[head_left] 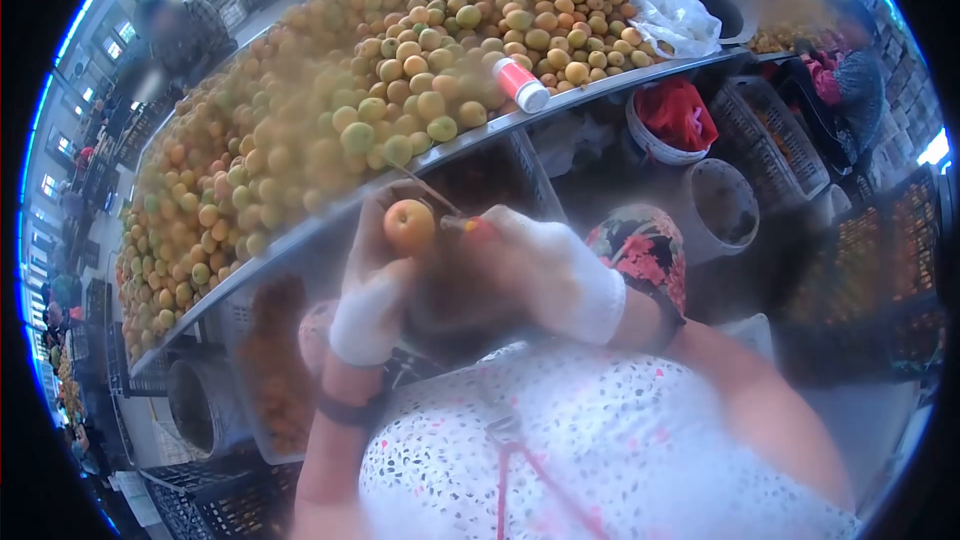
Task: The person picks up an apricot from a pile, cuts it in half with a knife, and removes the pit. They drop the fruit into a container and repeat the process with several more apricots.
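Note:
My left hand [375, 275], in a white glove with bare fingertips, is closed around an orange-yellow fruit that looks like an apricot [409, 227]. To its right, my right hand [550, 265] wears a similar glove and is closed on a small thin tool [471, 225] with red and yellow on its handle. A slim brown shaft reaches from there up and left, behind the fruit; its kind cannot be made out. Both hands are in front of the edge of a table heaped with similar fruit [400, 70]. Haze blurs part of the view.
A red and white bottle [521, 86] lies on the metal table edge [600, 90]. A white plastic bag [676, 20] sits farther right. Below are a bucket with a red bag [675, 118], a whitish bucket [722, 205] and crates [770, 140]. Another person [845, 85] sits at right.

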Action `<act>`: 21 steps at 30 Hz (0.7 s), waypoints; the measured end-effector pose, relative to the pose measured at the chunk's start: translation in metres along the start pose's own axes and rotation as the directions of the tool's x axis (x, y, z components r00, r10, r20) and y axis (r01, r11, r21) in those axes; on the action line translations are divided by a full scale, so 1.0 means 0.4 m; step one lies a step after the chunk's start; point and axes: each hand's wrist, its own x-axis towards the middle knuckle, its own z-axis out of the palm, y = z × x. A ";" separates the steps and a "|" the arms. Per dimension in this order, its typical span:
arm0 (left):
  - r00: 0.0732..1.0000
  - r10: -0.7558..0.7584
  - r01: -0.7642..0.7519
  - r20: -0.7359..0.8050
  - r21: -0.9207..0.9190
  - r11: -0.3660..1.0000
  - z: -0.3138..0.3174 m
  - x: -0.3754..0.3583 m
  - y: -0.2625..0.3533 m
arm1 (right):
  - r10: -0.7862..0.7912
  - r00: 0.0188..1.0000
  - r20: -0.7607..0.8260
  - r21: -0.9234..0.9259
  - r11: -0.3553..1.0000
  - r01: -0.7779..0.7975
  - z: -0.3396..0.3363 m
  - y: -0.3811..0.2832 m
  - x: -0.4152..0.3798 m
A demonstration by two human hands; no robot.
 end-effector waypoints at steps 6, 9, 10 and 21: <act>1.000 -0.012 0.012 0.003 0.034 0.999 0.041 -0.036 0.025 | -0.020 1.000 0.000 0.116 0.993 0.020 0.031 -0.016 -0.015; 1.000 0.004 -0.006 0.014 0.159 0.987 0.035 -0.045 0.024 | -0.043 0.999 0.008 0.070 0.997 0.043 0.033 -0.034 -0.030; 1.000 -0.001 -0.002 0.015 0.165 0.986 0.038 -0.049 0.029 | -0.078 0.997 0.017 -0.059 0.995 0.079 0.032 -0.045 -0.031; 0.992 0.068 -0.037 -0.108 0.269 0.962 0.042 -0.036 0.004 | -0.012 1.000 -0.016 -0.030 0.999 0.011 0.063 0.004 -0.007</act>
